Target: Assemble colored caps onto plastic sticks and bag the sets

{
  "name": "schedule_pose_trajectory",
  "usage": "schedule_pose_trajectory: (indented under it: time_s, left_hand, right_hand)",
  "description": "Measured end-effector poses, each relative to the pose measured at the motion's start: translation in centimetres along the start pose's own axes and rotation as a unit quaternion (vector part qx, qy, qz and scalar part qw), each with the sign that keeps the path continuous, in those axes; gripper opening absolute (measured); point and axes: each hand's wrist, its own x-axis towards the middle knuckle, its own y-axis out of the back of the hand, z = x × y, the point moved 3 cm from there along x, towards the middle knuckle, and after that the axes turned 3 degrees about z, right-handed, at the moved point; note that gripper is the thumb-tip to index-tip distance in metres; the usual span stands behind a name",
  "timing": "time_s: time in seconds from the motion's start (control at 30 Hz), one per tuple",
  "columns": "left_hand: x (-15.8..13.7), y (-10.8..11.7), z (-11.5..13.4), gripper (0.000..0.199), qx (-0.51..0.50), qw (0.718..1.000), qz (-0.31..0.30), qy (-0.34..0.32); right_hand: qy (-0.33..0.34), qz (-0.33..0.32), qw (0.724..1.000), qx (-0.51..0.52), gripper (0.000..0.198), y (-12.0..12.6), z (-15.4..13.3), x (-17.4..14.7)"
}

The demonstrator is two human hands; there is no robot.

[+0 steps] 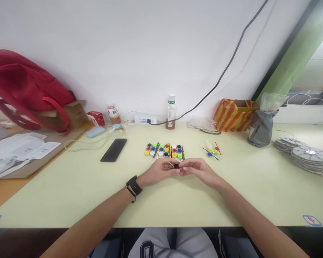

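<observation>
Both hands meet over the middle of the table (156, 200), fingertips together around a small black round piece (176, 166). My left hand (161, 170) is closed on one side of it, with a black watch on the wrist. From the other side, my right hand (196, 169) pinches at the same piece. Just beyond the fingers lie several round pieces in yellow, white, red, blue, green and black, with coloured sticks (170, 149) between the groups. Right of these is a small loose pile of coloured arrow-shaped sticks (212, 150). The fingers partly hide the black piece.
A black phone (113, 150) lies to the left. Along the wall stand a bottle (171, 113), a power strip (144, 118) and a striped bag (235, 116). Stacked grey discs (310, 156) sit at right beside a grey bag (261, 129). A red backpack (24, 86) is at far left.
</observation>
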Motion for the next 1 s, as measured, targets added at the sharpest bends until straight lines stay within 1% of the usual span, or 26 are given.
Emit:
schedule_pose_trajectory:
  time_s: [0.13, 0.33, 0.43, 0.57, 0.63, 0.8, 1.0]
  left_hand:
    - [0.1, 0.0, -0.3, 0.038, 0.006, 1.0, 0.007, -0.005]
    - [0.0, 0.2, -0.2, 0.037, 0.034, 0.999, 0.015, -0.008]
    - [0.0, 0.2, -0.1, 0.039, 0.028, 0.999, 0.016, -0.007]
    - [0.0, 0.3, -0.6, 0.038, 0.023, 0.999, 0.026, 0.001]
    - [0.0, 0.5, -0.9, 0.039, 0.025, 0.999, 0.04, -0.001]
    - [0.0, 1.1, -1.3, 0.038, 0.047, 0.996, 0.078, -0.021]
    - [0.0, 1.2, -1.1, 0.034, 0.077, 0.994, 0.065, -0.04]
  right_hand:
    - [0.014, 0.005, 1.0, -0.002, 0.031, 0.2, 0.4, 0.2]
    - [0.021, 0.007, 0.999, -0.042, 0.03, 0.6, 0.4, 0.1]
    - [0.024, -0.001, 0.999, -0.037, 0.034, 0.5, 0.5, 0.2]
    - [0.032, 0.008, 0.999, -0.028, 0.036, 0.3, 0.9, 0.5]
    - [0.03, 0.014, 0.999, -0.042, 0.036, 0.3, 1.1, 0.6]
    - [0.02, 0.019, 0.993, -0.116, 0.032, 0.4, 1.0, 0.4]
    - [0.017, 0.008, 0.99, -0.138, 0.03, 0.3, 0.7, 0.4]
